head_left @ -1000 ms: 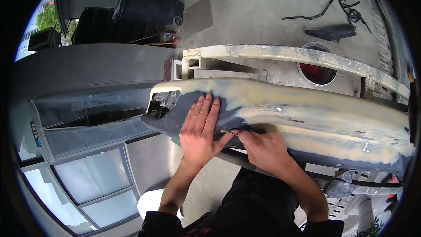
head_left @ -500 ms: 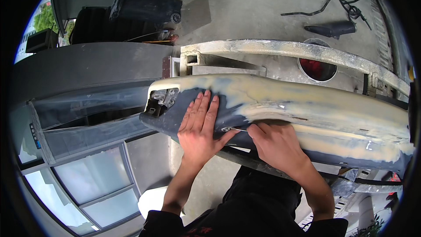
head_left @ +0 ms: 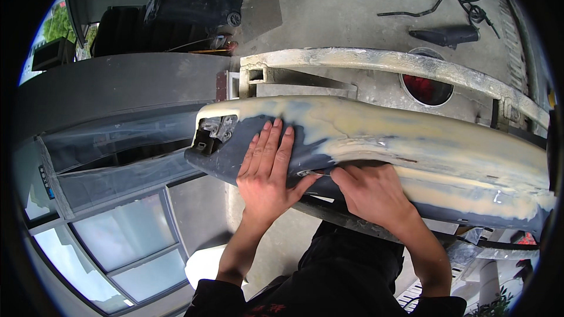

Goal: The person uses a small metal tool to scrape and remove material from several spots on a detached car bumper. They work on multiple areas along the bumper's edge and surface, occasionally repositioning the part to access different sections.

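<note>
A: How do the two hands stand?

B: The left hand [head_left: 265,182] has its fingers laid flat on a long panel [head_left: 364,123], straight and slightly parted, thumb stretched toward the right hand [head_left: 373,194]; that one is curled, its thumb and fingertips pinched on a thin pale strip [head_left: 319,174]

A: What kind of strip?

B: Too small to tell; a short length runs from the right fingertips toward the left thumb tip, and whether it touches that thumb cannot be told

A: And the panel?

B: It lies under the left fingers and reaches well past the right knuckles, dark grey around the left hand, blotched cream and grey beyond its fingertips. A small oval recess [head_left: 304,172] sits between left forefinger and thumb, and an open cutout [head_left: 218,129] lies left of those fingers

A: Beyond the fingertips?

B: A cream-streaked frame [head_left: 364,61] past the panel's far edge, then a bucket [head_left: 445,90] with something red inside, ahead and right of the right fingers; a dark wheeled bin [head_left: 194,0] stands well apart, ahead and left of the left ones
</note>
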Available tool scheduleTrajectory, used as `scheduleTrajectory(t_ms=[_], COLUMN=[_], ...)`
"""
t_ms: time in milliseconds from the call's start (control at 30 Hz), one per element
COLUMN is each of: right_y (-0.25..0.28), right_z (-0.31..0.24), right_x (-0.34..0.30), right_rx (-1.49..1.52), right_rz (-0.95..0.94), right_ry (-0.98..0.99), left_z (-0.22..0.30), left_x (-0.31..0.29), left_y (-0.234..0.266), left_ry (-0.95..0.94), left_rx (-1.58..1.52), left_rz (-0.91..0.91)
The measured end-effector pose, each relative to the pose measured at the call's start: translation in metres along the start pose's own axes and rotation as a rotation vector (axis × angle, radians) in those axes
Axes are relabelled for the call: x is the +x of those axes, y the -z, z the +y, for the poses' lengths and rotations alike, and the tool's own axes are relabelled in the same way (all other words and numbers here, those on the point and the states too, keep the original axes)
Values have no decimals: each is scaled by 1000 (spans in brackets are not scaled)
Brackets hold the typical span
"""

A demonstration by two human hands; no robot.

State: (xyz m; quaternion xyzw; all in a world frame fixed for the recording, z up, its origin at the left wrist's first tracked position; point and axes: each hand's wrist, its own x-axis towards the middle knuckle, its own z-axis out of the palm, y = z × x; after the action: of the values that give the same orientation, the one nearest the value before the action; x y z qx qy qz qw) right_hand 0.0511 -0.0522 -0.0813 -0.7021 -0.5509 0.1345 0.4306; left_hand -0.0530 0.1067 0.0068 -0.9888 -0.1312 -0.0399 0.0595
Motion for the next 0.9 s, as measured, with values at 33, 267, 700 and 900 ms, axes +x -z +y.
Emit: scheduleTrajectory(t_ms=[33, 267, 700, 900], right_y=[-1, -7, 0, 33], right_z=[0, 2, 5, 0], right_x=[-1, -3, -3, -12], right_rx=[-9, -156, 35, 527], right_rz=[7, 34, 8, -36], right_ry=[6, 58, 25, -210], left_z=[0, -1, 3, 5], left_x=[0, -1, 0, 1], left_y=[0, -2, 0, 8], left_ry=[-4, -14, -42, -18], left_rx=[-2, -8, 7, -78], left_rz=[1, -1, 18, 13])
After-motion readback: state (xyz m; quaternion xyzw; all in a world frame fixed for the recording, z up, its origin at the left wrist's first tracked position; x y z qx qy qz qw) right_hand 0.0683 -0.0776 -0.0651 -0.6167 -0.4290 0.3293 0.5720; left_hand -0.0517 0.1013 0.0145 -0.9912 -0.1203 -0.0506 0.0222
